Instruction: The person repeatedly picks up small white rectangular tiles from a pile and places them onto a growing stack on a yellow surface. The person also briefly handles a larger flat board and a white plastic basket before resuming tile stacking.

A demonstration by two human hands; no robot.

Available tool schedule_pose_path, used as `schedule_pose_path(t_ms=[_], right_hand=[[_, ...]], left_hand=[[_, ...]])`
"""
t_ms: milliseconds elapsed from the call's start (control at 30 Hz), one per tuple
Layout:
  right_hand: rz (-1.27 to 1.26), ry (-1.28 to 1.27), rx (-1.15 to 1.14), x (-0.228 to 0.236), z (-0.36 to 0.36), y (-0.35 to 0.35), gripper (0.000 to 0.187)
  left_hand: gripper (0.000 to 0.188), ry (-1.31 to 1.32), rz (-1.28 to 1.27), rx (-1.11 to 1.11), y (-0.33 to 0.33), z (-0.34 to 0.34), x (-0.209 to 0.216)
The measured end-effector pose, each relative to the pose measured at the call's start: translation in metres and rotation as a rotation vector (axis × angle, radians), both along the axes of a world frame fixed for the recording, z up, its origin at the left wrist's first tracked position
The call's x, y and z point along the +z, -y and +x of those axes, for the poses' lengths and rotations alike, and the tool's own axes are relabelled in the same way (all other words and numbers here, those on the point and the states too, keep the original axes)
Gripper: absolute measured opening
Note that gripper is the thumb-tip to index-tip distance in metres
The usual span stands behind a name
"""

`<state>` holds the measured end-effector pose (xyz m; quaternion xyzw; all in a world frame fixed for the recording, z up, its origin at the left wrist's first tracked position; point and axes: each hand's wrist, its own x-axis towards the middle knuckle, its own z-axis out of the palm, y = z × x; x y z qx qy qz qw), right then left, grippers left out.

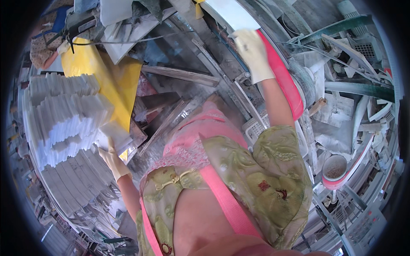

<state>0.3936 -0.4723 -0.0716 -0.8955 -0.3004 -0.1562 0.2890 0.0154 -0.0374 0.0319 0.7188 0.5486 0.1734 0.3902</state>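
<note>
My left hand (114, 162), in a pale glove, grips the lower edge of a white tile (114, 135) beside the stacked tiles. Several rows of thin white tiles (68, 121) stand on edge at the left, with greyer ones (77, 179) nearer to me. My right hand (253, 55), also gloved, reaches far forward over a red belt (279, 70). Its fingers curl down at the near end of a white slab (232, 15) lying along the belt. What those fingers hold, if anything, is hidden.
A yellow sheet (102, 81) hangs past the tile stacks. Wooden boards (181, 74) lie ahead of me. White plastic baskets (256, 128) and a bucket (334, 167) stand to the right, among scrap pieces. Another person's sleeve (42, 48) shows at the far left.
</note>
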Motion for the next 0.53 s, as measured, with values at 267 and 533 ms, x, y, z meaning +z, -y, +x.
schedule_pose_path(t_ms=[267, 533], right_hand=[[-0.692, 0.128, 0.044, 0.026, 0.057, 0.016, 0.070], [-0.820, 0.237, -0.076, -0.013, 0.082, -0.011, 0.056]], left_hand=[[0.099, 0.116, -0.033, 0.042, 0.001, 0.002, -0.005], [0.099, 0.222, -0.050, 0.014, 0.010, -0.004, 0.001]])
